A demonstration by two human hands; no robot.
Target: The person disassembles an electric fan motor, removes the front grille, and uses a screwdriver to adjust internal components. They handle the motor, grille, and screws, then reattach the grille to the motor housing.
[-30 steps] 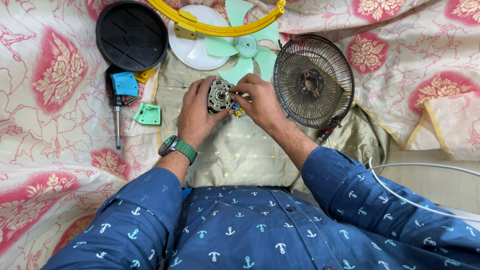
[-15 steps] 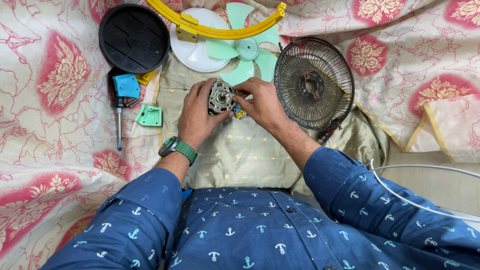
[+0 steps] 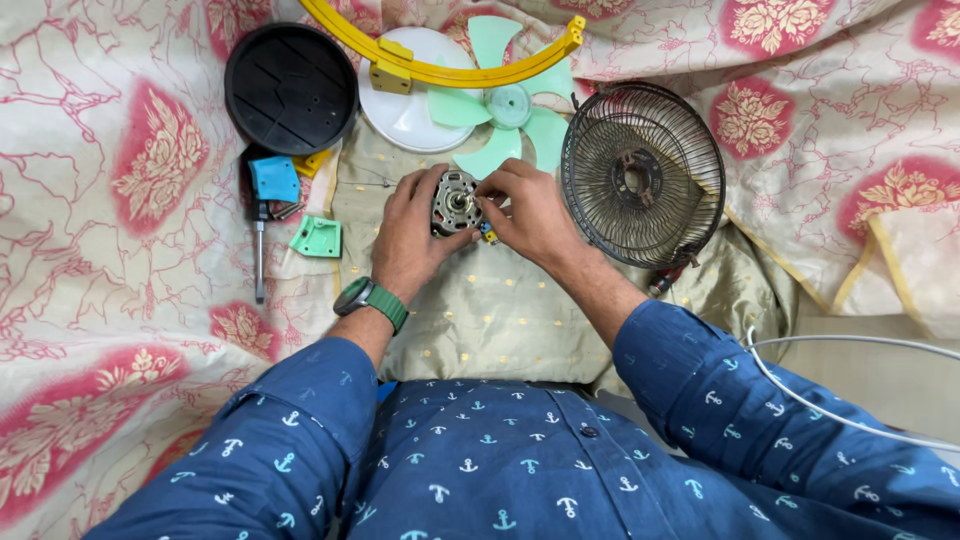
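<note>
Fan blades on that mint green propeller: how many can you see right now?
4 show on the propeller: one pointing up, one left, one down-left, one lower right. The yellow ring crosses the upper right, so another may be hidden.

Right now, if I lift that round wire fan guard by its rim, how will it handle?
The wire fan guard is an open mesh of thin wires, so it is probably light for its size. It may flex somewhat under a hard squeeze. It stands tilted on the cloth, so a nudge could tip it flat or set its round rim rolling.
</note>
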